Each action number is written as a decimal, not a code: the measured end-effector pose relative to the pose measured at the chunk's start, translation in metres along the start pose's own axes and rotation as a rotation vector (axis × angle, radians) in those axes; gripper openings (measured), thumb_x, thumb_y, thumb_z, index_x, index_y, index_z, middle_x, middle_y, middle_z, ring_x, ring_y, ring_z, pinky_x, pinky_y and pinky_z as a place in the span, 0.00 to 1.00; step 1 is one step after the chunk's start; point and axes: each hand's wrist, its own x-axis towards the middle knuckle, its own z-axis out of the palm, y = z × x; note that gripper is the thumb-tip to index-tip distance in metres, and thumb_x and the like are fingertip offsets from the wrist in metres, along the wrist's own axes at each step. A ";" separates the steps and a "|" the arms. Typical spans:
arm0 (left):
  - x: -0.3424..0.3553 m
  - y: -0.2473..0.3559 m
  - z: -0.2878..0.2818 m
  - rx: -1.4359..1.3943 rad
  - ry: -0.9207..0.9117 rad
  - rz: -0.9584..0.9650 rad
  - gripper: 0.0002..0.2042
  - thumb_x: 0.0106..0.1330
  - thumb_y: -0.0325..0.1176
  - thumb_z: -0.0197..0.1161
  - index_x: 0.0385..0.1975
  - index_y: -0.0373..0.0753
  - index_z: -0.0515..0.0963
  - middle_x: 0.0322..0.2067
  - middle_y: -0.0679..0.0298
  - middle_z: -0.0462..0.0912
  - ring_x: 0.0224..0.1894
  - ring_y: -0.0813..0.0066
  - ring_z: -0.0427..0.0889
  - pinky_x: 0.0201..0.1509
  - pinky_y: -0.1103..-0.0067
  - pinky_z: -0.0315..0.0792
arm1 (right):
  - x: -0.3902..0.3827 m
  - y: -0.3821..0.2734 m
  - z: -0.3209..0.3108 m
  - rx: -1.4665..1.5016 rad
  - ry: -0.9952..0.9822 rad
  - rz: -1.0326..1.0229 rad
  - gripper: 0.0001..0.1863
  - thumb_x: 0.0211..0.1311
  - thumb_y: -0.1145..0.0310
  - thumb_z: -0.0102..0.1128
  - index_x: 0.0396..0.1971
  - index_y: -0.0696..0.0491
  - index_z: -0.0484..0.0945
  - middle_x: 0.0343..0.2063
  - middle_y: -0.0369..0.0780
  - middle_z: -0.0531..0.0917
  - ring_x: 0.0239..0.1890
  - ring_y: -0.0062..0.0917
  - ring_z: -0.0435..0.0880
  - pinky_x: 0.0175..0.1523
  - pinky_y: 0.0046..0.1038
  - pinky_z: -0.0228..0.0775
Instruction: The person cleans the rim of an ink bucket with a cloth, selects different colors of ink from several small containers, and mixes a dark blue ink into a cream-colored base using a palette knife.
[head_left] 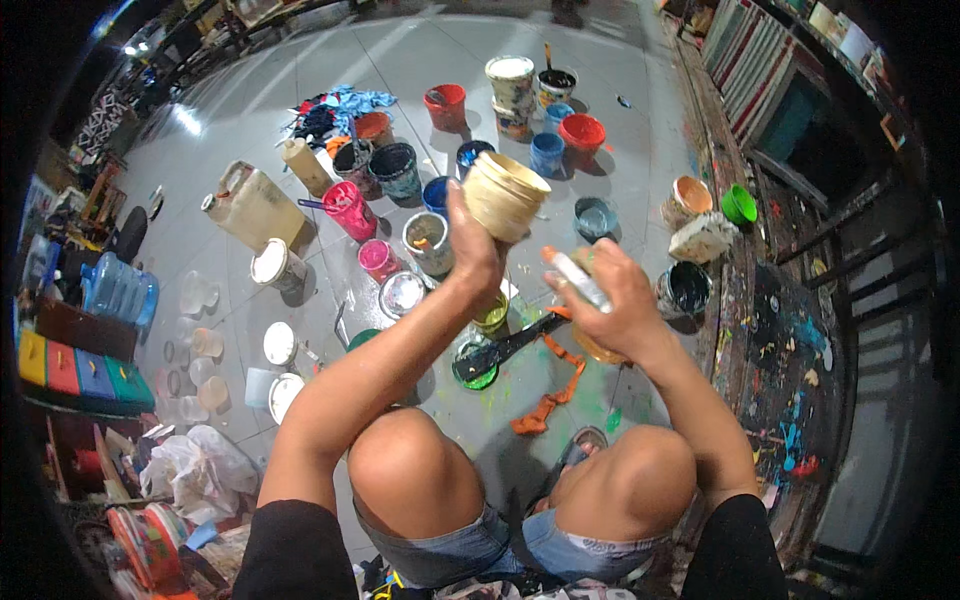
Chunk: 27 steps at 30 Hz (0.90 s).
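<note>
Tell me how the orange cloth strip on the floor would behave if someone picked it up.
The orange cloth strip would probably hang limp: it already lies in loose bends across the floor. It looks thin, so likely light. It lies beside wet-looking green paint splashes, so it may feel damp or smear; that cannot be confirmed.

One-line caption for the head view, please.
Seated person's left hand lifts a cream tub, right hand grips a stick above paint pots.

Cream tub (505, 193), pink cup (351, 209) (green spills).
</note>
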 end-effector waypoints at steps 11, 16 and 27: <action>-0.016 0.035 0.004 -0.221 -0.108 -0.314 0.30 0.73 0.54 0.30 0.68 0.44 0.62 0.63 0.52 0.70 0.59 0.41 0.75 0.53 0.65 0.74 | -0.226 0.151 0.041 -0.198 0.614 0.818 0.17 0.67 0.67 0.59 0.53 0.53 0.79 0.45 0.45 0.80 0.49 0.39 0.78 0.55 0.37 0.68; -0.012 0.027 0.004 -0.225 -0.172 -0.360 0.33 0.72 0.61 0.31 0.67 0.45 0.62 0.60 0.52 0.73 0.58 0.40 0.76 0.45 0.68 0.77 | -0.278 0.187 0.061 -0.393 0.612 0.947 0.25 0.69 0.62 0.57 0.63 0.51 0.70 0.55 0.49 0.73 0.61 0.44 0.69 0.64 0.41 0.60; -0.029 0.033 0.026 -0.001 -0.101 -0.257 0.35 0.71 0.64 0.30 0.64 0.44 0.66 0.51 0.53 0.80 0.48 0.45 0.84 0.23 0.81 0.75 | -0.347 0.127 0.123 -0.369 0.408 1.552 0.42 0.58 0.50 0.67 0.65 0.59 0.60 0.58 0.52 0.71 0.57 0.51 0.70 0.61 0.45 0.61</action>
